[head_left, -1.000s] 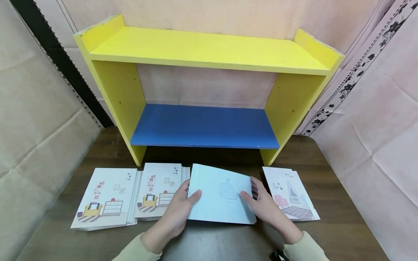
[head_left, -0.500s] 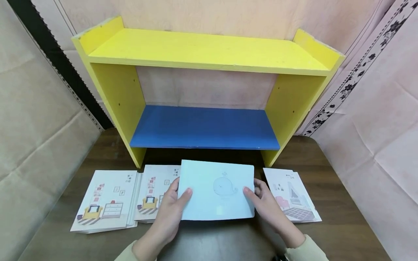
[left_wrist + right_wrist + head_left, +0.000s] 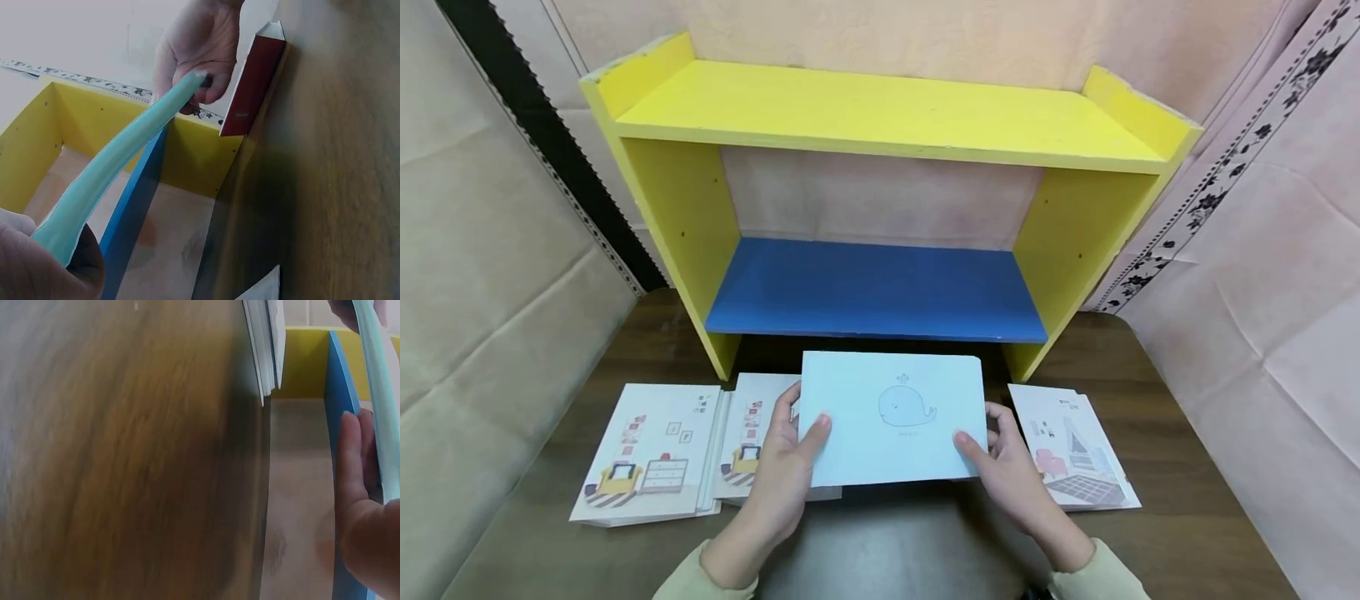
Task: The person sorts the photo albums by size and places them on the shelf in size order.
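Note:
A light-blue book (image 3: 857,417) with a small whale drawn on its cover is held up over the table, between my two hands. My left hand (image 3: 778,471) grips its left side, thumb on the cover. At the opposite side my right hand (image 3: 1015,471) grips it, thumb in front and fingers behind. The left wrist view shows the book's narrow pale-green edge (image 3: 119,150) running from one hand to the other. In the right wrist view, fingers of the right hand (image 3: 369,540) lie behind the book. The book covers part of a white book stack (image 3: 752,425).
A yellow shelf unit (image 3: 887,108) with a blue lower board (image 3: 880,287) stands at the back of the brown table (image 3: 880,550). Another white book stack (image 3: 643,450) lies at left, and more white books (image 3: 1075,442) lie at right. Fabric hangs on both sides.
The light-blue book has risen and shifted left in both hands. It was slanted at first and now faces the head camera more squarely, covering more of the middle stack.

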### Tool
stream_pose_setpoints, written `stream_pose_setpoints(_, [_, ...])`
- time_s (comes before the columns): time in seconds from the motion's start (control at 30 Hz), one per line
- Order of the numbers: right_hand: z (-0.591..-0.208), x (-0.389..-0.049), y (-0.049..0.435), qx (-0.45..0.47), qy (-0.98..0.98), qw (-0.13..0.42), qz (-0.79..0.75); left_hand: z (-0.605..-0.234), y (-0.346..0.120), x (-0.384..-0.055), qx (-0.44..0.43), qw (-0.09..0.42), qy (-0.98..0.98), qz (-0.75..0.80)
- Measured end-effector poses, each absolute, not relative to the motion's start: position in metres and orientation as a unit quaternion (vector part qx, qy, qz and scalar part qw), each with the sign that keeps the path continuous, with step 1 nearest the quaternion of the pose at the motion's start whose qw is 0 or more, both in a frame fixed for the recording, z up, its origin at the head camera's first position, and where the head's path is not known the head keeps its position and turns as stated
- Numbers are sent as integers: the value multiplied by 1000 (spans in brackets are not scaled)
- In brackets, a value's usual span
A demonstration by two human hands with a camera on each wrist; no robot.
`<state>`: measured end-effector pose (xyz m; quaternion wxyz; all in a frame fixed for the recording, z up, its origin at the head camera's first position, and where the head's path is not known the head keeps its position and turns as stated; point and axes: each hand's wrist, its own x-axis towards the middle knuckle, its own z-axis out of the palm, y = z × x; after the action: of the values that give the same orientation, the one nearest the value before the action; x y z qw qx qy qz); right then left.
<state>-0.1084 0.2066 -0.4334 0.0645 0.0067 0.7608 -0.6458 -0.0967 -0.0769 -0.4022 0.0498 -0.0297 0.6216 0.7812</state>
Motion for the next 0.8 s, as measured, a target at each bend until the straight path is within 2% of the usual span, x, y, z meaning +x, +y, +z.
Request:
stream_pose_setpoints(0.17, [-431,-109,205,-17,750,41,-660,-402,-79,-98,-23,53,696,716])
stream_pose_setpoints(0.33, [-420,-114,209,-56,764,-11,-642,-399,-81,-100,71,44,796,600])
stream_pose_setpoints(0.5, [-402,-119,214,-109,766,-70,-630,-390,-81,-109,172,36,805,567])
stream_pose_setpoints(0.6, [-387,-124,214,-138,764,-99,-622,-378,-82,-117,198,12,805,559])
stream_pose_setpoints(0.8, [-358,-143,211,-194,753,-176,-603,-351,-81,-135,184,-57,829,526])
